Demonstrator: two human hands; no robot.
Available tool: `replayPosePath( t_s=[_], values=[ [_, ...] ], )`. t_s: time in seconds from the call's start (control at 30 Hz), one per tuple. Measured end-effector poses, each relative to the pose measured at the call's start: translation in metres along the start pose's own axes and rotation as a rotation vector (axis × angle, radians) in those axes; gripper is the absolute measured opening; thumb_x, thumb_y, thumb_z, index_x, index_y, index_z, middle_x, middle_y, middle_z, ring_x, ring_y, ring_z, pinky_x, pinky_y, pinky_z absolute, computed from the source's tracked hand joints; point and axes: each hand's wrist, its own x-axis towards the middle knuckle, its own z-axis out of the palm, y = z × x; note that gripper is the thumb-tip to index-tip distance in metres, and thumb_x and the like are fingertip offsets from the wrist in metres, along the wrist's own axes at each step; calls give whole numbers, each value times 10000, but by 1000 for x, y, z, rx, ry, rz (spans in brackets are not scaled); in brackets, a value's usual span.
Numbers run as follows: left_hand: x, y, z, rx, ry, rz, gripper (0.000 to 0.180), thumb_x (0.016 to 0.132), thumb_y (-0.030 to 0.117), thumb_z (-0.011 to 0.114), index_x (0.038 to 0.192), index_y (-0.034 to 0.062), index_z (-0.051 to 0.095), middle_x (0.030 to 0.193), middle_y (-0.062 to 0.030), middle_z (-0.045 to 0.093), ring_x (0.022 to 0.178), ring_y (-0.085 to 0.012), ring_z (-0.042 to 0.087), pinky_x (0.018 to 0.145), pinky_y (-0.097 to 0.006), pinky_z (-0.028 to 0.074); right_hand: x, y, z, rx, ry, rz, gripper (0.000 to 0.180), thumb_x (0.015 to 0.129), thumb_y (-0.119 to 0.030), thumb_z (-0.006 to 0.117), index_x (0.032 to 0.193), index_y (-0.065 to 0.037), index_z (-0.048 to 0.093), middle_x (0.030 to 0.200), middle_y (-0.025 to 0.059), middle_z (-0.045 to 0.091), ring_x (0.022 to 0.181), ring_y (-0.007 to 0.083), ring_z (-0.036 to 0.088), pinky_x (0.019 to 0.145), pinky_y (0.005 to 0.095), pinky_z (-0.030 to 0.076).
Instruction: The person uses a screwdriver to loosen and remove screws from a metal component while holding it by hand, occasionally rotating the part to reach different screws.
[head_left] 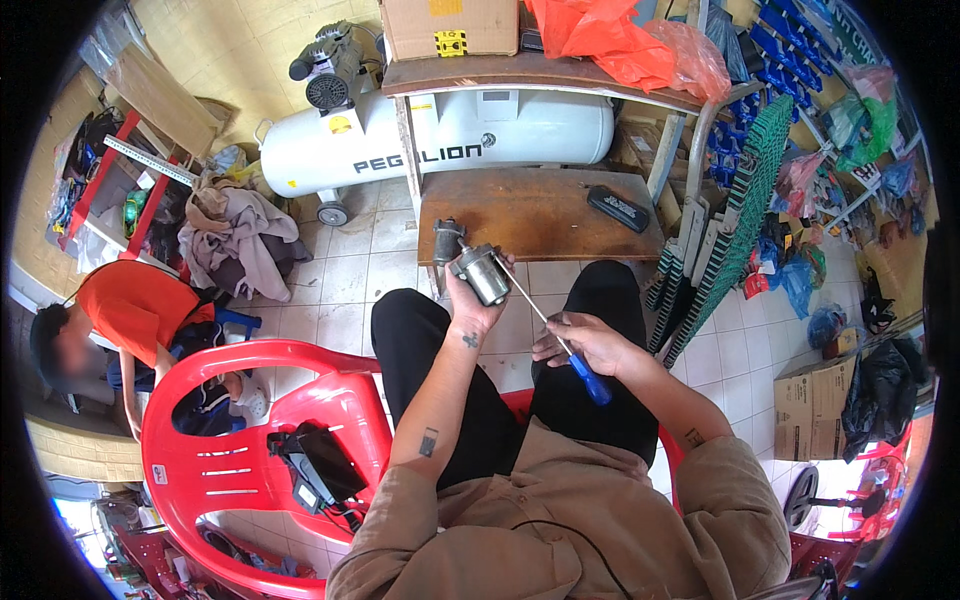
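Note:
My left hand (474,308) is wrapped round a silver metal cylinder (484,276) that looks like a small motor, held tilted above my lap. In my right hand (588,343) is a screwdriver (588,378) with a blue handle and a long thin shaft. The handle points down toward my right thigh, and the shaft slants up to the cylinder's right side. Whether its tip touches the cylinder I cannot tell. Just beyond my left hand, a dark grey cylindrical part (447,240) stands at the left end of a low brown wooden bench (530,215).
A black case (618,207) lies on the bench. Behind stands a white air compressor tank (440,140) under a shelf. On my left is a red plastic chair (290,390) holding a black device (325,465); a person in orange (140,305) crouches beyond. Folded green-webbed frames (735,220) lean at right.

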Motion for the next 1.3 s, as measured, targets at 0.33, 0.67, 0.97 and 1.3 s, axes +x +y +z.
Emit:
replayPosePath(
  t_s=[0.33, 0.67, 0.97, 1.3],
  values=[
    [0, 0, 5, 44, 25, 11, 567, 907, 514, 434, 1057, -4, 608, 966, -180, 638, 929, -326, 619, 819, -403, 545, 21, 19, -23, 109, 62, 9, 271, 940, -216, 663, 1070, 16, 616, 961, 122, 665, 884, 238, 690, 805, 351, 577],
    [-1, -2, 3, 28, 13, 24, 505, 911, 482, 458, 1027, 19, 622, 961, -170, 645, 907, -322, 624, 827, -407, 544, 3, 1, 1, 70, 6, -17, 311, 947, -248, 655, 1103, 8, 573, 1008, 155, 690, 912, 246, 706, 834, 353, 573],
    [0, -5, 2, 56, 78, 20, 519, 922, 528, 434, 1032, 61, 632, 995, -147, 660, 955, -341, 638, 854, -438, 543, 7, 7, -7, -47, 58, -97, 163, 975, -205, 613, 1016, -50, 585, 940, 130, 681, 823, 207, 698, 714, 315, 557],
    [0, -2, 6, 0, 80, 52, 514, 925, 537, 464, 1016, 60, 633, 941, -129, 654, 872, -300, 641, 805, -402, 564, 6, 15, 1, -439, 205, -352, 257, 1013, -119, 525, 1228, 17, 562, 772, 70, 595, 509, 89, 491, 435, 225, 355]
  ],
)
